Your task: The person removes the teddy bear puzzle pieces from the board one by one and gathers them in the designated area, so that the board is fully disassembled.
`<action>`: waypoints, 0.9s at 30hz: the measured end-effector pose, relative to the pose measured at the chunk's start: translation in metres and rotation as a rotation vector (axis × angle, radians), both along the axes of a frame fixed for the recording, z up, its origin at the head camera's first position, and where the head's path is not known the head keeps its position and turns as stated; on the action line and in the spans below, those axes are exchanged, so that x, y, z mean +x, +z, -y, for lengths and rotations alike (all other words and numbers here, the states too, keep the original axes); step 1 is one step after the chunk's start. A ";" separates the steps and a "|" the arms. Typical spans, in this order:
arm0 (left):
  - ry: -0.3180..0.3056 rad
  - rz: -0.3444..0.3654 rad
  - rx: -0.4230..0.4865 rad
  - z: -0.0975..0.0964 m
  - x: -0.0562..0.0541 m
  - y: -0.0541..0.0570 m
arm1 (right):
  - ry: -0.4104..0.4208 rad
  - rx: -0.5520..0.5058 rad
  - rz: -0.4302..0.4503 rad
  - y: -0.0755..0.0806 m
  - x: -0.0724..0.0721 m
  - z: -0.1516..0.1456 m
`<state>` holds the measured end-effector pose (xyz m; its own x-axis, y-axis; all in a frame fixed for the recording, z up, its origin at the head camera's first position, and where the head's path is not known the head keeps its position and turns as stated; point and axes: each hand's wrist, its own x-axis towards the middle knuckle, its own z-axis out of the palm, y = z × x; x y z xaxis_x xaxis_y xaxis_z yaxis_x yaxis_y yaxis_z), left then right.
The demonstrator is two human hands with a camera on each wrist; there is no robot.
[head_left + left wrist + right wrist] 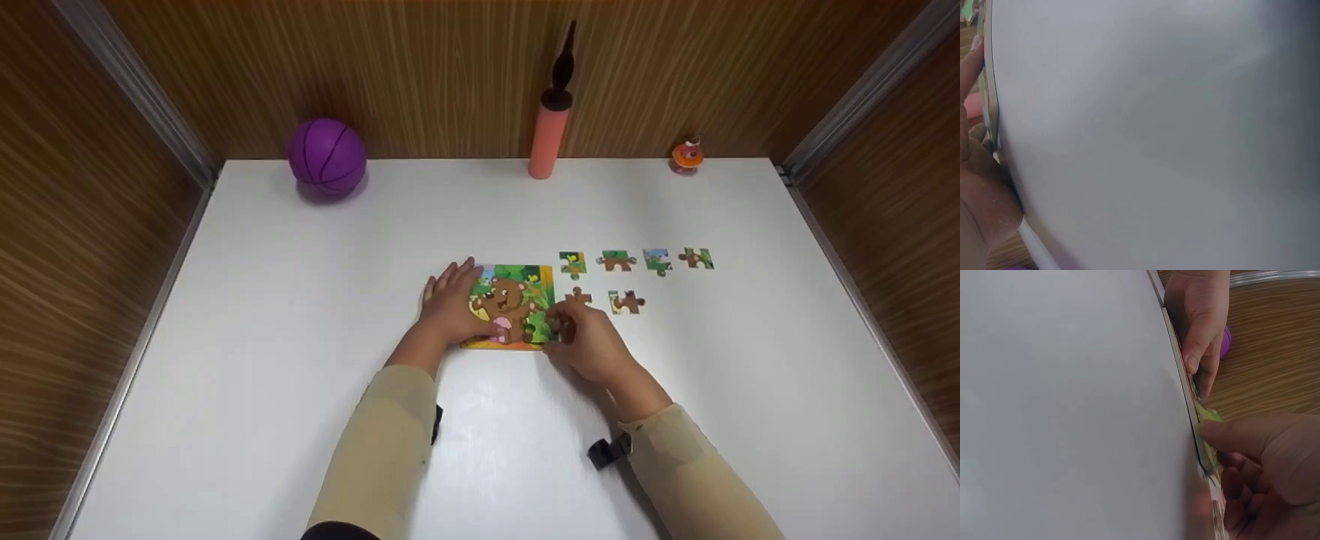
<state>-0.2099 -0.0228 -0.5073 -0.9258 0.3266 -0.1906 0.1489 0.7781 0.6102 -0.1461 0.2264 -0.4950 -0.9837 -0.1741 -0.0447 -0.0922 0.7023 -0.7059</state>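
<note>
A small jigsaw puzzle board (547,277) with a brown bear picture and an orange-yellow border lies mid-table. My left hand (454,307) rests on its left side, fingers stretched toward the far corner and thumb lying across the picture. At the lower right corner, my right hand (592,345) pinches a green puzzle piece (538,328) between thumb and fingers. The right wrist view shows this piece (1210,415) tilted up from the board, just ahead of the right thumb. My fingers hide part of it. The left wrist view catches the left hand (982,191) along the board's edge.
Several loose puzzle pieces (616,261) lie in two rows to the right of the board; one brown piece (577,295) is close by my right hand. Along the back stand a purple ball (328,157), a pink hand pump (549,142) and a small orange-and-pink figurine (687,156).
</note>
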 end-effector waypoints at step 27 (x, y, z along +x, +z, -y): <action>-0.008 -0.005 0.005 0.000 -0.001 -0.004 | -0.060 -0.080 -0.173 -0.007 0.006 -0.085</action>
<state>-0.2106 -0.0232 -0.5110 -0.9240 0.3349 -0.1845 0.1580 0.7738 0.6135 -0.1400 0.3112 -0.5023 -0.9842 -0.1113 0.1377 -0.1769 0.6524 -0.7370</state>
